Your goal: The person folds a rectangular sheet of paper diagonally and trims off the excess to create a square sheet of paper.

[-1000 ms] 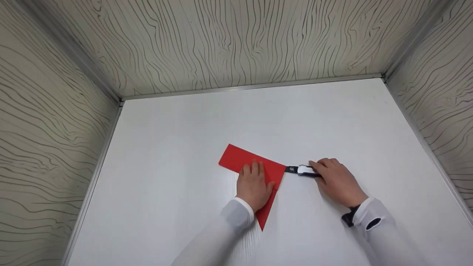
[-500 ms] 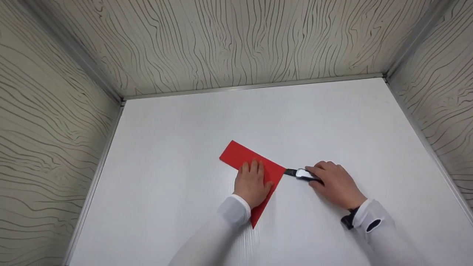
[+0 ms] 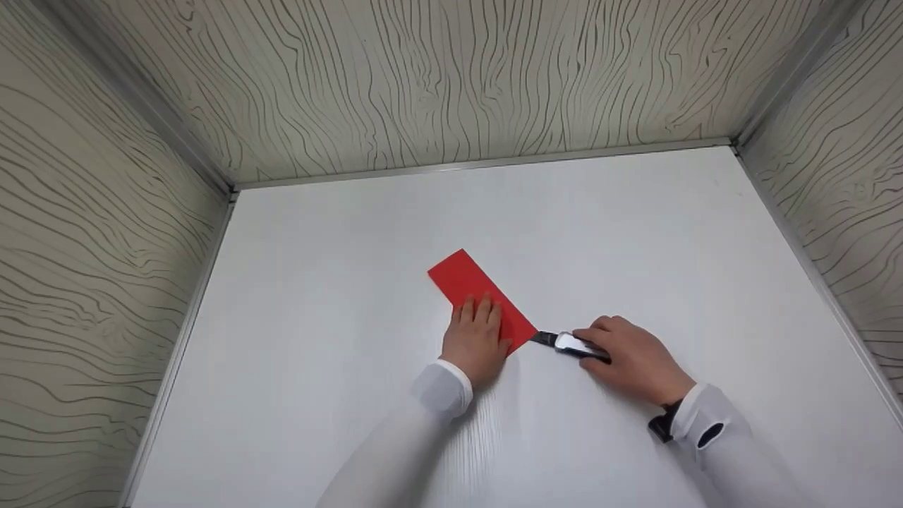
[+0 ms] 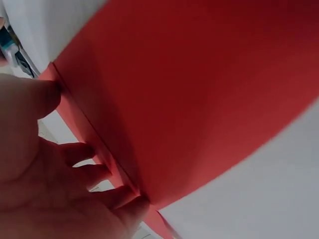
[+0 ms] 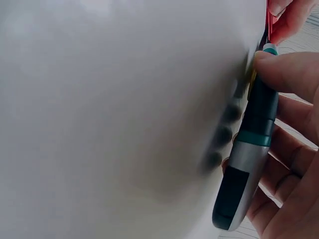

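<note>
When seen from the head, presses a flat, straight-edged red paper sheet to a smooth white tabletop with the bare left hand. Rests the left fingers on it nearly straight, side by side, with the thumb set apart near the sheet's lower right. Grips a slim black-and-white tool in the bare right hand, with fingers and thumb clamped on the rear part. Sets the tool's black nose at the sheet's right corner, whether over or under the paper cannot be told. Wears white sleeves and, at the right wrist, a black device. Has pale wood-grain panels behind and at both sides.

From the left wrist, shows the sheet large, with a narrow creased strip along its lower-left side. Lays the left fingertips along that strip, slightly bent, with the thumb near its upper end.

From the right wrist, shows the tool lengthwise, dark toward the front, with a teal band and a silver-grey rear. Curls the right fingers around it, with the thumb near the front, close to a sliver of red sheet.
</note>
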Demonstrator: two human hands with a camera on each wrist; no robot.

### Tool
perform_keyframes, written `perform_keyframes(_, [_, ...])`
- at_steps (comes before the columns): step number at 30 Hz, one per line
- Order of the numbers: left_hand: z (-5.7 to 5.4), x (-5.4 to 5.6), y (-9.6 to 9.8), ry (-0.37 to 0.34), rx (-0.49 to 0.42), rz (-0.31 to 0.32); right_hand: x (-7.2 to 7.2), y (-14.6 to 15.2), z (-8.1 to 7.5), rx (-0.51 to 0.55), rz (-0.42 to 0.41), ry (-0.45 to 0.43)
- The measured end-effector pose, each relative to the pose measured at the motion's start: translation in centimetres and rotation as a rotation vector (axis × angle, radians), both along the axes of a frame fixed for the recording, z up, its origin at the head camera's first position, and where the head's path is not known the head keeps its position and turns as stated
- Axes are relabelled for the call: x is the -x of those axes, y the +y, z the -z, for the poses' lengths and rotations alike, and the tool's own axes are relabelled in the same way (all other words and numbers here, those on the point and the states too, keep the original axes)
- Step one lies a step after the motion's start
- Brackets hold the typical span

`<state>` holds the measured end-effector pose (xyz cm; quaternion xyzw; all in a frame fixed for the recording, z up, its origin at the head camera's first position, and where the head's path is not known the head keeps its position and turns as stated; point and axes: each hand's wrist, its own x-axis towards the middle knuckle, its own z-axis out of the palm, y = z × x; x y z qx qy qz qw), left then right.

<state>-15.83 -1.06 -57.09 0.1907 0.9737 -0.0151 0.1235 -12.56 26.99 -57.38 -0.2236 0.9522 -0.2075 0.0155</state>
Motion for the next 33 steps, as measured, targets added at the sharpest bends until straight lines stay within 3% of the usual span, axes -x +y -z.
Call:
perform_keyframes(4, [0.0, 0.4, -0.6, -0.036, -0.03, 0.018, -0.1, -0.2, 0.0, 0.002, -0.013, -0.003])
perform_keyframes(9, [-0.1, 0.6, -0.9, -0.022, -0.003, 0.029, -0.2, -0.4, -0.1, -0.004, -0.017, -0.018])
perform_keyframes(14, [-0.1, 0.5, -0.8, -0.027, 0.021, 0.015, -0.2, -0.5, -0.1, 0.006, -0.018, -0.004])
perform_keyframes(23, [-0.2, 0.9, -1.1, -0.069, -0.039, -0.025, -0.2, -0.5, 0.1, -0.003, -0.023, -0.004])
perform_keyframes(33, [-0.2, 0.9, -1.1, -0.05, 0.006, 0.018, -0.3, -0.7, -0.1, -0.019, 0.0, -0.016])
